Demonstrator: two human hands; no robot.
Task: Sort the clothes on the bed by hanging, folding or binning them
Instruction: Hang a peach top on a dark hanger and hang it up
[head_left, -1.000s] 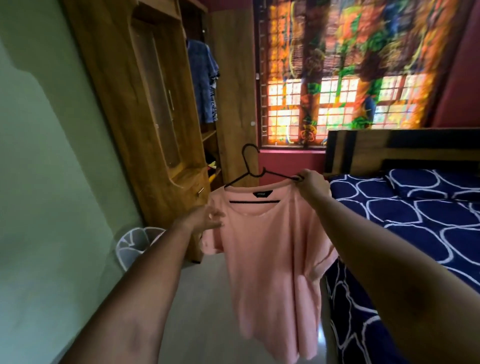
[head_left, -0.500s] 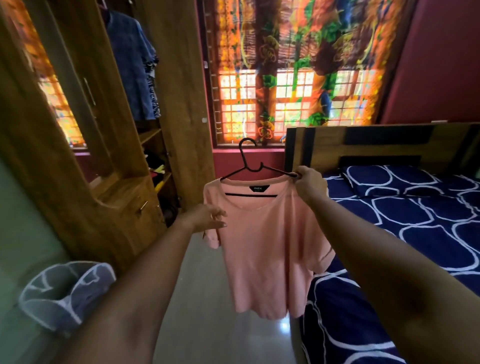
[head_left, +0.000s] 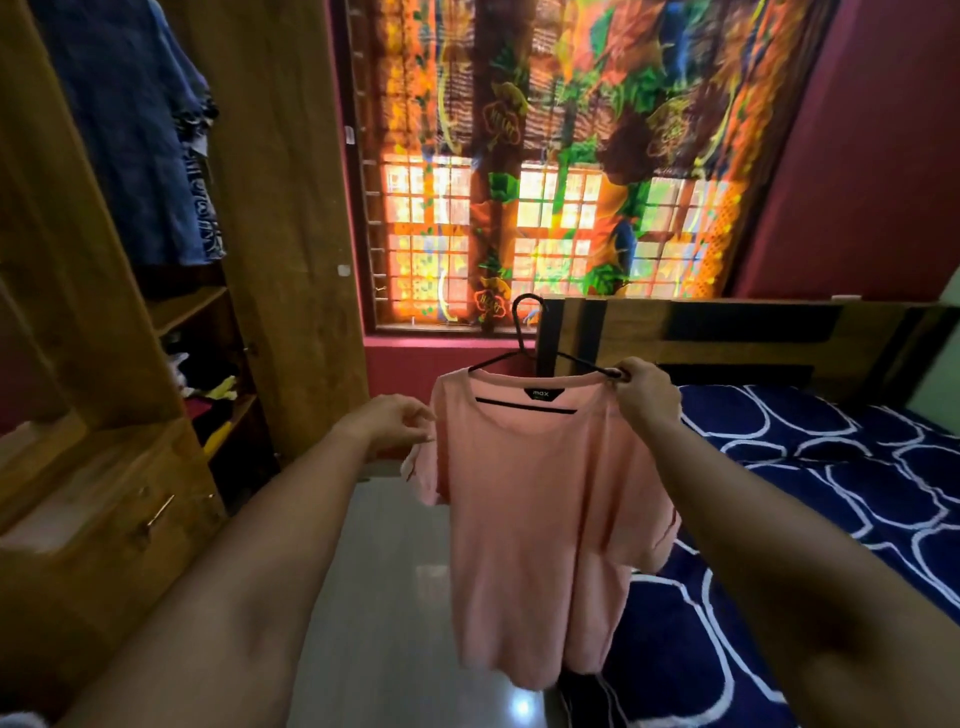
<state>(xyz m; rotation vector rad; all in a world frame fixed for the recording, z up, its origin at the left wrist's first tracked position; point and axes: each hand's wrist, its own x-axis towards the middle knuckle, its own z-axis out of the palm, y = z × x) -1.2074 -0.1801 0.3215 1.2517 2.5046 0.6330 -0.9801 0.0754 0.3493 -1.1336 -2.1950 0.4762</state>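
- The pink T-shirt hung on a black hanger, held in the air beside the bed's near side edge, above the floor.
- The right hand pinched the hanger's right end; grip closed on it.
- The left hand was at the shirt's left shoulder, fingers loosely curled; whether its grip held cloth could not be told.
- The wooden wardrobe stood open at left.

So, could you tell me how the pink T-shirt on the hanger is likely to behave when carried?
Probably floppy: the pink T-shirt hangs in loose folds below the hanger. Likely light, since the right hand holds it up by pinching one hanger end. It may slip off sideways, as its neck opening is wide.
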